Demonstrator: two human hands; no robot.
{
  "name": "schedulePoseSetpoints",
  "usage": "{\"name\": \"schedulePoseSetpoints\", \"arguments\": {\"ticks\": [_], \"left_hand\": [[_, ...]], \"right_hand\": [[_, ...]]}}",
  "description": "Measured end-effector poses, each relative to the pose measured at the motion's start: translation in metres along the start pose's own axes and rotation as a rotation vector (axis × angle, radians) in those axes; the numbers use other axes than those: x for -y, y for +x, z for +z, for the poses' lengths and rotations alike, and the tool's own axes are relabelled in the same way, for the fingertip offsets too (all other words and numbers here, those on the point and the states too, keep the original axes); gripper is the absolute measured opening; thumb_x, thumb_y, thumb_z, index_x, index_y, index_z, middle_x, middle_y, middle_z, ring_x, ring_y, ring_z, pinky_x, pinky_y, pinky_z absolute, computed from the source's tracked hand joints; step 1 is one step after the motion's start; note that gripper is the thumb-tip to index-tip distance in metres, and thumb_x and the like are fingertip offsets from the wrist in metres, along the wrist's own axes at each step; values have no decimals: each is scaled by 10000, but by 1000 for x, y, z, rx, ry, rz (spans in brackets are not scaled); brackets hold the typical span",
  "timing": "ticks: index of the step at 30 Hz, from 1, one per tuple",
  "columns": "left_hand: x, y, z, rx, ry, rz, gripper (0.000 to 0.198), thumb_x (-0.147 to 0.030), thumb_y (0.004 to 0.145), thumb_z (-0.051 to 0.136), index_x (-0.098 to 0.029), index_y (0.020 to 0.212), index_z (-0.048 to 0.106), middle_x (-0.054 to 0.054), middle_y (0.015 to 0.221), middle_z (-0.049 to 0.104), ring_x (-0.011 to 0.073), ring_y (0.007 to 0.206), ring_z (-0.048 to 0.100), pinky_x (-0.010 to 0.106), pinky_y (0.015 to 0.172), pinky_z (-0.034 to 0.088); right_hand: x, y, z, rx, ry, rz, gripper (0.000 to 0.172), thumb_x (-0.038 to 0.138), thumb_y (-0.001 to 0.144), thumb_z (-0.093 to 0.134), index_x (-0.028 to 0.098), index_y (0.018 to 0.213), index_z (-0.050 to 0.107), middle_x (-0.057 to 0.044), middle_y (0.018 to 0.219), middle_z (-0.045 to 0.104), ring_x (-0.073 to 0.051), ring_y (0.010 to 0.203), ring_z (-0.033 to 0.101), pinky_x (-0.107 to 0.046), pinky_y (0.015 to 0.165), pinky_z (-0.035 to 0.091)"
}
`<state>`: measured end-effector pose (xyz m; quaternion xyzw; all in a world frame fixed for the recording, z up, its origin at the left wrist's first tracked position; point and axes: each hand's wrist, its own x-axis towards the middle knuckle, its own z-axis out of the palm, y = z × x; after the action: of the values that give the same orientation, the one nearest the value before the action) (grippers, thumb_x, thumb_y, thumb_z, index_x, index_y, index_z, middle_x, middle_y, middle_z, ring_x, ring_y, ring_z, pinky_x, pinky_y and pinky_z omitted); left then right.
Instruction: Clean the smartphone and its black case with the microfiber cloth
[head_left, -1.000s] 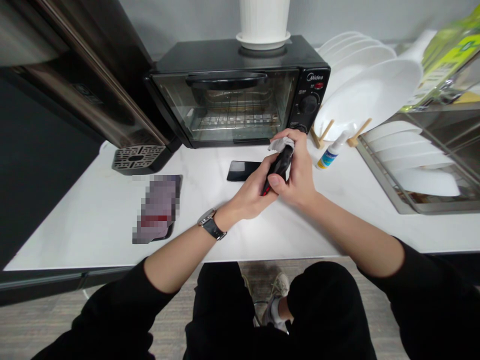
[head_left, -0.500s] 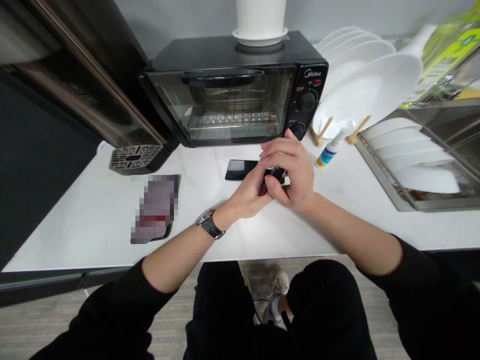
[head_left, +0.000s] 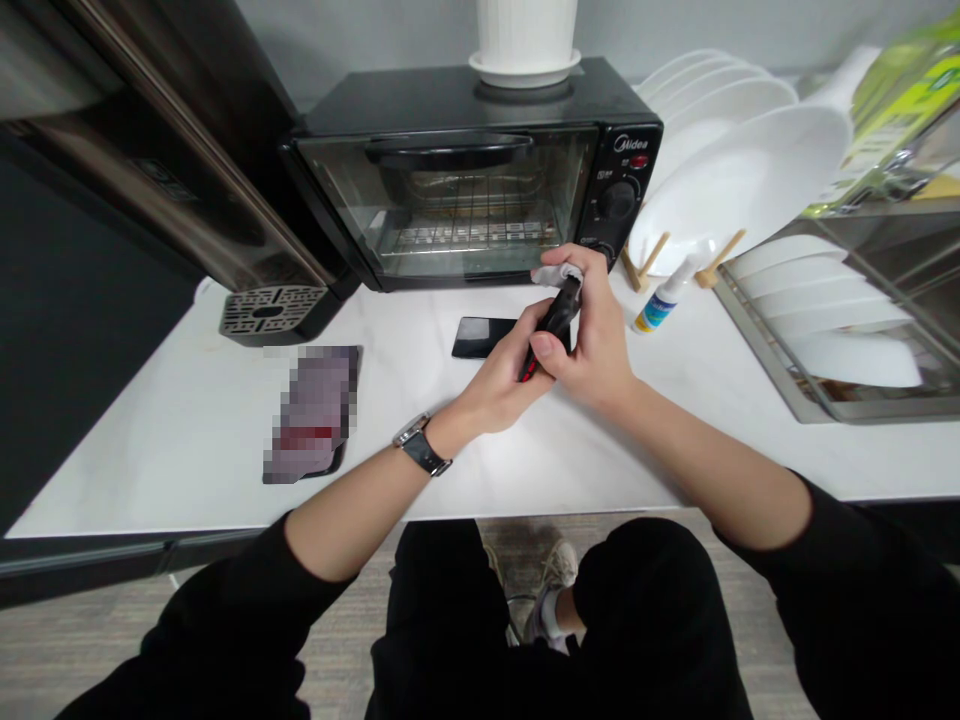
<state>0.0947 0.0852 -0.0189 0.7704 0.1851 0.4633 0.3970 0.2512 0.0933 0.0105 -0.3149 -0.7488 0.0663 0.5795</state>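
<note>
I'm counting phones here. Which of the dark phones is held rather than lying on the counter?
The black phone with red trim, gripped between left hand and right hand. The other two, and, lie flat.

Black-red phone (head_left: 551,325), white cloth (head_left: 553,274), black oven (head_left: 480,170).

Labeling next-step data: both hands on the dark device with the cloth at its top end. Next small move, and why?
Probably draw the white cloth back down the dark device: the right hand pinches it at the far end while the left hand grips the near end.
</note>
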Motion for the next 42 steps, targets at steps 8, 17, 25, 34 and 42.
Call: {"name": "schedulePoseSetpoints", "arguments": {"ticks": [8, 17, 25, 34, 42], "left_hand": [[-6, 2, 0, -2, 51, 22, 412, -397, 1024, 622, -207, 1373, 516, 140, 1373, 607, 317, 1288, 602, 512, 1121, 499], [-1, 1, 1, -7, 67, 31, 436, -437, 1010, 653, -216, 1354, 505, 131, 1352, 617, 306, 1248, 615, 496, 1084, 516], [0, 0, 0, -7, 9, -8, 579, -466, 1026, 618, -256, 1533, 431, 128, 1497, 572, 303, 1354, 579, 495, 1181, 464], [-5, 1, 0, -3, 25, -1, 549, -549, 1020, 611, -248, 1465, 499, 128, 1408, 606, 316, 1300, 606, 520, 1149, 497], [-5, 0, 0, 14, 104, 33, 409, -487, 1039, 596, -218, 1341, 533, 150, 1373, 625, 328, 1270, 618, 540, 1106, 524]], "right_hand": [[17, 5, -3, -73, 3, -262, 218, 442, 1015, 565, 296, 1173, 605, -55, 1119, 734, -281, 1185, 728, -584, 1149, 549], [12, 5, -2, -72, -7, -330, 265, 432, 1025, 555, 289, 1243, 605, -47, 1123, 745, -284, 1196, 735, -599, 1146, 554], [3, 3, -3, 7, 25, -18, 664, 796, 938, 509, 266, 1337, 548, -122, 1273, 672, -321, 1165, 685, -545, 985, 604], [6, 5, -3, -59, 26, -95, 516, 700, 935, 593, 257, 1199, 617, -112, 1150, 720, -304, 1123, 721, -521, 968, 633], [15, 3, -6, -70, -55, -366, 269, 348, 995, 561, 317, 1252, 632, -20, 1140, 793, -267, 1185, 773, -562, 1147, 582]]}}
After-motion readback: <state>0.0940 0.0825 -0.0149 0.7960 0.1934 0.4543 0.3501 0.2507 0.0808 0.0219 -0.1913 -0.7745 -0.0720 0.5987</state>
